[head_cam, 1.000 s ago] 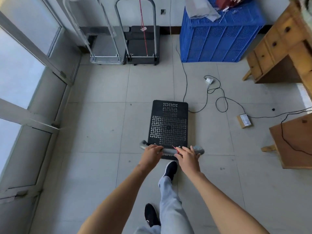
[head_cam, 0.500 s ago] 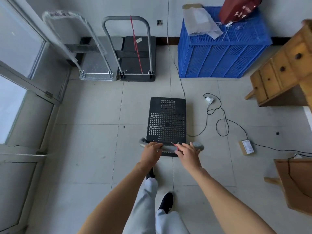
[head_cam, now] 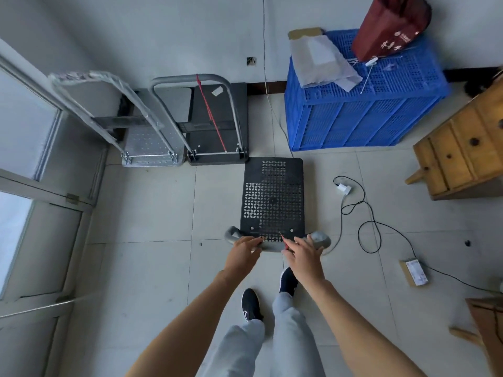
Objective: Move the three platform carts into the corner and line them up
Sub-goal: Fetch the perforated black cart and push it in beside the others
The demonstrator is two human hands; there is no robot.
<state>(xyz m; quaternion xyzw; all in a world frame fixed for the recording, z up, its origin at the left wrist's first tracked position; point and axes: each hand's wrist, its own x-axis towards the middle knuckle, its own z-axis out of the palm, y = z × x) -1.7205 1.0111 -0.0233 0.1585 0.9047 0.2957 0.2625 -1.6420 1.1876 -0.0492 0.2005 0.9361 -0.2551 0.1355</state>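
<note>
**In front of the corner: perforated cart in hand, two carts parked**

On the tiled floor [head_cam: 152, 213], straight ahead of the person, sits the perforated black cart [head_cam: 272, 197], deck flat, long axis pointing at the back wall [head_cam: 163, 36]. Its grey handle [head_cam: 319, 238] is at the near end, directly under both hands.

- left hand [head_cam: 243, 253]: fingers curled over the handle bar left of centre, gripping it.
- right hand [head_cam: 304, 254]: lying on the bar right of centre, fingers fairly straight across the top. Cannot tell whether they wrap under it.
- The cart deck extends away from the hands, and both forearms reach forward to it.

Corner, far left: the silver cart [head_cam: 148, 148] stands by the glazed frame, and the solid black cart [head_cam: 220, 123] sits just beside it on the right. Both have their handles up, at the near ends of their decks. A red strap [head_cam: 211, 115] runs down the black one's handle.

The far left corner of the perforated cart is close to the near right corner of the solid black cart. Whether they touch, I can't tell. It sits offset to the right of that pair, not in line with them.

Right of the carts, a blue crate [head_cam: 362, 123] stands against the wall. A black cable [head_cam: 364, 213] loops on the floor right of the perforated cart, close to the handle's right end.
</note>
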